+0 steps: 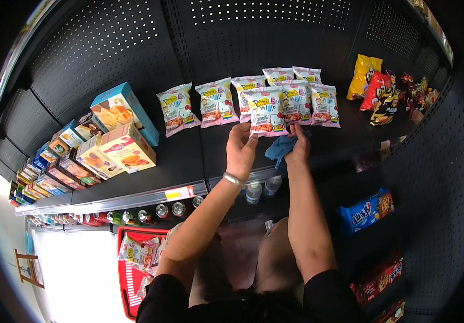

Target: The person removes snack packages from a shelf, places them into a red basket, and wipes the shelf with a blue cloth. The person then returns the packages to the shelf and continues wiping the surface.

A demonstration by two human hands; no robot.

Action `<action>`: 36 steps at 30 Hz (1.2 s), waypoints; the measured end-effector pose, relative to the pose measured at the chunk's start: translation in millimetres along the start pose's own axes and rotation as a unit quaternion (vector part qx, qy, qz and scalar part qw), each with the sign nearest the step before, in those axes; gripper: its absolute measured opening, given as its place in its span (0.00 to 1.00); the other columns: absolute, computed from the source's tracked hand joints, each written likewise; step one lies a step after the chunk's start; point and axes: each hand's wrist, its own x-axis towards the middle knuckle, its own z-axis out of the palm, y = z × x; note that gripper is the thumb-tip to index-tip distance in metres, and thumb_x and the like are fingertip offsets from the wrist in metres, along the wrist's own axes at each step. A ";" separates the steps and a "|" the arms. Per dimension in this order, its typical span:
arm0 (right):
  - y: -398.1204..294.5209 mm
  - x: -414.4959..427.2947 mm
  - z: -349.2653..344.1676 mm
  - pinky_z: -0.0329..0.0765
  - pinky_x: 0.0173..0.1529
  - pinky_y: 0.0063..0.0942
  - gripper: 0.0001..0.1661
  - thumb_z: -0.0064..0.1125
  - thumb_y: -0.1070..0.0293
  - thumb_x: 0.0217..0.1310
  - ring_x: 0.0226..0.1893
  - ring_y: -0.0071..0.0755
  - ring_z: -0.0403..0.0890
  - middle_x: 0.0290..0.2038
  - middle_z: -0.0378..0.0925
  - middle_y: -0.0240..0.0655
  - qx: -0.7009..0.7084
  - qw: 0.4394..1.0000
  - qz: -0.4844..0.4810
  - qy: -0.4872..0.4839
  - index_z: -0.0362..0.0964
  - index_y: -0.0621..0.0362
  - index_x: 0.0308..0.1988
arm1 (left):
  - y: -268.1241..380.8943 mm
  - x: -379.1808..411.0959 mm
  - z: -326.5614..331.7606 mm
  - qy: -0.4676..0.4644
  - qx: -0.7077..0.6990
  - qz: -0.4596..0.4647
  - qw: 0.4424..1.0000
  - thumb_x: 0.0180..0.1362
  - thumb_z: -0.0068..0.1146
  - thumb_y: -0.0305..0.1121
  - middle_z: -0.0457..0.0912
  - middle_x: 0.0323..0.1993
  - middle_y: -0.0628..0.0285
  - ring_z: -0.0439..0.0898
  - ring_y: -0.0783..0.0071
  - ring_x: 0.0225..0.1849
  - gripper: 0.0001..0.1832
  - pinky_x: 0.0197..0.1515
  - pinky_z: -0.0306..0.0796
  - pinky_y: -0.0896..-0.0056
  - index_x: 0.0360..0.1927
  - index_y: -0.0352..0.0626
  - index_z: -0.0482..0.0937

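A pink-and-white snack bag (265, 111) stands upright at the front of a group of matching bags on the black shelf (219, 145). My left hand (241, 149), with a silver band at its wrist, grips this bag by its lower left corner. A crumpled blue cloth (280, 149) is held in my right hand (299, 146), whose fingertips are close to the bag's lower right corner; I cannot tell whether they touch it. Just behind stands another such bag (297, 105). Farther left are two more, a middle bag (217, 103) and an end bag (178, 110).
Boxed biscuits (129, 147) line the shelf at left. Yellow (364, 76) and red bags (377, 91) stand at right. Below are drink cans (161, 210), water bottles (253, 193) and a blue cookie pack (367, 212). A red basket (129, 290) holding snack bags sits at lower left.
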 end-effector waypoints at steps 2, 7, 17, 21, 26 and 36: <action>6.7 2.1 2.7 0.72 0.39 0.26 0.18 0.64 0.66 0.61 0.32 0.26 0.74 0.39 0.80 0.31 -0.047 0.997 -0.062 -0.007 0.76 0.62 0.49 | -48.9 25.5 -8.1 0.013 0.107 0.044 0.993 0.62 0.58 0.27 0.76 0.53 0.52 0.75 0.67 0.54 0.23 0.57 0.69 0.68 0.60 0.34 0.68; 10.1 5.6 -4.9 0.75 0.44 0.29 0.23 0.60 0.66 0.65 0.38 0.27 0.79 0.41 0.80 0.34 -0.227 0.969 -0.101 -0.013 0.71 0.66 0.55 | -92.7 48.8 2.3 -0.030 0.026 0.001 0.999 0.60 0.60 0.29 0.71 0.61 0.44 0.74 0.57 0.59 0.29 0.59 0.69 0.63 0.63 0.33 0.65; 16.0 -26.1 8.8 0.76 0.43 0.39 0.18 0.62 0.59 0.63 0.36 0.46 0.82 0.35 0.82 0.46 -0.520 0.826 -0.208 -0.060 0.76 0.65 0.42 | -104.5 60.1 -20.0 -0.035 0.112 -0.025 0.993 0.62 0.64 0.38 0.79 0.34 0.66 0.73 0.82 0.34 0.28 0.39 0.71 0.77 0.59 0.31 0.69; 13.2 -39.3 16.4 0.76 0.42 0.40 0.18 0.63 0.58 0.62 0.34 0.47 0.82 0.32 0.81 0.45 -0.563 0.800 -0.185 -0.093 0.75 0.65 0.37 | -76.4 54.1 -27.6 -0.015 0.046 -0.009 0.999 0.60 0.66 0.46 0.78 0.33 0.64 0.73 0.81 0.33 0.26 0.37 0.70 0.76 0.48 0.32 0.74; 7.5 -74.6 37.2 0.76 0.33 0.35 0.19 0.62 0.56 0.63 0.25 0.38 0.81 0.28 0.80 0.41 -0.576 0.785 -0.175 -0.148 0.76 0.65 0.39 | -36.8 41.9 -40.0 0.029 -0.024 0.046 0.998 0.58 0.67 0.46 0.79 0.31 0.62 0.72 0.80 0.32 0.24 0.36 0.70 0.72 0.41 0.33 0.75; -27.1 -92.1 62.8 0.72 0.24 0.20 0.20 0.61 0.62 0.65 0.23 0.21 0.76 0.39 0.81 0.34 -0.382 0.868 -0.273 -0.163 0.72 0.58 0.53 | 11.4 14.3 -78.6 0.060 0.009 0.081 0.995 0.61 0.63 0.36 0.84 0.35 0.59 0.78 0.81 0.35 0.17 0.38 0.73 0.74 0.43 0.31 0.77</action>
